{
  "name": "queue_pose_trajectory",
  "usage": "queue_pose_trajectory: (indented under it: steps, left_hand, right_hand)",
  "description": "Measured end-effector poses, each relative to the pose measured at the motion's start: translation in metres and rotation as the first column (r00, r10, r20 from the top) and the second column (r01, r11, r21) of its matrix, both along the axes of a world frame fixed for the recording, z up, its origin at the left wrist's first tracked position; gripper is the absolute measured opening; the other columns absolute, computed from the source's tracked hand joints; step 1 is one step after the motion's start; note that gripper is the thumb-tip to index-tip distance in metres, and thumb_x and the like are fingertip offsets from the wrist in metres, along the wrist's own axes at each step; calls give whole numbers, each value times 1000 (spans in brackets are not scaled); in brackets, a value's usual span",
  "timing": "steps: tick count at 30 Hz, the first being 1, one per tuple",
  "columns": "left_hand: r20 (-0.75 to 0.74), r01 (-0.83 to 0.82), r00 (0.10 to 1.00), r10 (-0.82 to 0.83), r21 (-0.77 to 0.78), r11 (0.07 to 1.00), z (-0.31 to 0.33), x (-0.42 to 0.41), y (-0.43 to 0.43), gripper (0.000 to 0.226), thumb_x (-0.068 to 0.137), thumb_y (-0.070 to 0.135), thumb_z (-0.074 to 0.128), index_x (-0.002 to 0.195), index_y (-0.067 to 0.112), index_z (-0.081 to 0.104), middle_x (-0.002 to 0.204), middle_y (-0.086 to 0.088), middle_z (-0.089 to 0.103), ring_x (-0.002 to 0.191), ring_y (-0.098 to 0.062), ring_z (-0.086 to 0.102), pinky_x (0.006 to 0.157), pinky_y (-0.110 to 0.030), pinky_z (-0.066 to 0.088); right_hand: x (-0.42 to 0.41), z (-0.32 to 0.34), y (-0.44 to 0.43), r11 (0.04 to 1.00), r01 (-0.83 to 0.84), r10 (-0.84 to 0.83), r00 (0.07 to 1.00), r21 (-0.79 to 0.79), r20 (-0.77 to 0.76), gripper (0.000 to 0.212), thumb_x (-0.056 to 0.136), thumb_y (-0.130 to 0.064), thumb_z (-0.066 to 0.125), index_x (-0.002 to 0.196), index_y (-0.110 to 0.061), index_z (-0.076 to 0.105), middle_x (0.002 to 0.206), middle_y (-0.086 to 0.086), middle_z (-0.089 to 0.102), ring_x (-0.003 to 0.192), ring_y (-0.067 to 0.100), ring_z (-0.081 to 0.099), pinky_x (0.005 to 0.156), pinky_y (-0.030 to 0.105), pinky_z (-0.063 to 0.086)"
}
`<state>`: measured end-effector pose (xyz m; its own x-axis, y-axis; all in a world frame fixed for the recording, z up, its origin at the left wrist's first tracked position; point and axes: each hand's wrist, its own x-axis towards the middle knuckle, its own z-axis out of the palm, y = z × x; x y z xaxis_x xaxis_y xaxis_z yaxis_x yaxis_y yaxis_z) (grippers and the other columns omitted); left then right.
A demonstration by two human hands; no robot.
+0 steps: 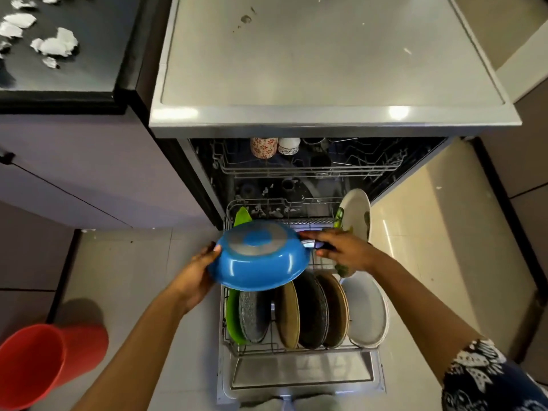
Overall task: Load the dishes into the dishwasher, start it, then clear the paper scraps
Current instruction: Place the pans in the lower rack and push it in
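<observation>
Loading seemingly near done: plates (pixel 311 310) standing in the lower rack (pixel 261 349), blue pan (pixel 258 262) upturned just above it, left grip (pixel 194 277) clasping its rim, right grip (pixel 341 247) its handle. Yet to start the dishwasher (pixel 326 69) and clear paper scraps (pixel 56 44) off the desk (pixel 89 60) beyond the rack.

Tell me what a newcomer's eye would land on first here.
The bright blue pan, held bottom-up over the pulled-out lower rack: the left hand grips its rim, the right hand its handle. Next come the upright plates in that rack's near half, the red bucket on the floor at lower left, and white paper scraps on the dark counter, upper left.
</observation>
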<state>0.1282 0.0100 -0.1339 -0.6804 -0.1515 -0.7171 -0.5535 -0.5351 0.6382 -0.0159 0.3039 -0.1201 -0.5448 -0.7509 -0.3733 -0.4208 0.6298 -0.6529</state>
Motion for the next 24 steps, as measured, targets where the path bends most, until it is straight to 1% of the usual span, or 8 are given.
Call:
queue_pose_trajectory:
  steps: [2, 4, 7, 9, 11, 15, 19, 24]
  left_hand:
    - [6, 37, 999, -36, -127, 991, -15, -13, 8, 32, 97, 17, 46, 129, 17, 48, 122, -7, 59, 100, -16, 61, 79, -26, 52]
    - [-24, 93, 995, -102, -238, 967, -31, -25, 18, 43, 93, 13, 54, 134, 18, 42, 120, 1, 59, 111, -20, 57, 81, -23, 50]
    - [-50, 173, 978, -205, -363, 915, -63, -46, 36, 57, 81, 11, 71, 130, 17, 42, 112, 5, 60, 103, -13, 60, 72, -16, 53]
    - [-26, 199, 970, -244, -498, 844, -90, -57, 47, 92, 59, 35, 88, 134, 16, 38, 124, -2, 56, 115, -19, 56, 88, -27, 53]
    - [16, 206, 969, -245, -593, 778, -120, -68, 58, 122, 39, 55, 87, 141, 18, 30, 137, -7, 46, 126, -23, 46, 102, -42, 44]
    - [112, 243, 965, -236, -719, 652, -157, -89, 81, 155, 23, 74, 73, 151, 18, 7, 149, -15, 17, 136, -31, 25, 109, -44, 33]
    - [95, 261, 949, -300, -770, 582, -196, -100, 92, 153, 32, 75, 79, 152, 14, 4, 152, -21, 11, 140, -38, 18, 109, -50, 32]
    - [125, 311, 922, -366, -801, 511, -240, -109, 95, 158, 29, 91, 63, 152, 18, -6, 157, -11, 4, 146, -29, 4, 114, -55, 24]
  right_hand:
    - [-25, -13, 0, 998, -1, 8, 992, 58, -128, 58, 90, -21, 60, 142, -31, 35, 118, -7, 56, 109, 17, 54, 98, 24, 41]
    - [-50, -29, 2, 988, 24, 4, 984, 151, -178, 59, 88, -20, 63, 141, -28, 39, 131, 0, 53, 120, 20, 50, 104, 26, 34]
    - [-77, -60, -1, 988, 2, 38, 965, 152, -261, 54, 85, -20, 66, 136, -22, 47, 133, 4, 54, 121, 23, 52, 104, 31, 37]
    - [-91, -82, -7, 979, -14, 75, 953, 205, -295, 52, 87, -20, 63, 136, -21, 46, 135, 4, 53, 122, 22, 51, 103, 31, 37]
    - [-106, -107, -14, 959, -40, 129, 943, 281, -306, 51, 89, -22, 61, 137, -21, 44, 137, 4, 50, 124, 23, 49, 103, 33, 37]
    - [-134, -161, -16, 934, -65, 192, 921, 350, -340, 51, 88, -20, 62, 136, -21, 44, 134, 5, 53, 121, 24, 52, 98, 32, 42]
    - [-152, -201, -15, 941, -85, 206, 911, 327, -357, 47, 88, -17, 61, 133, -17, 48, 132, 6, 55, 121, 22, 53, 100, 28, 39]
    - [-167, -238, -18, 942, -56, 163, 938, 330, -307, 40, 88, -15, 60, 127, -18, 52, 126, 8, 58, 115, 23, 55, 99, 30, 41]
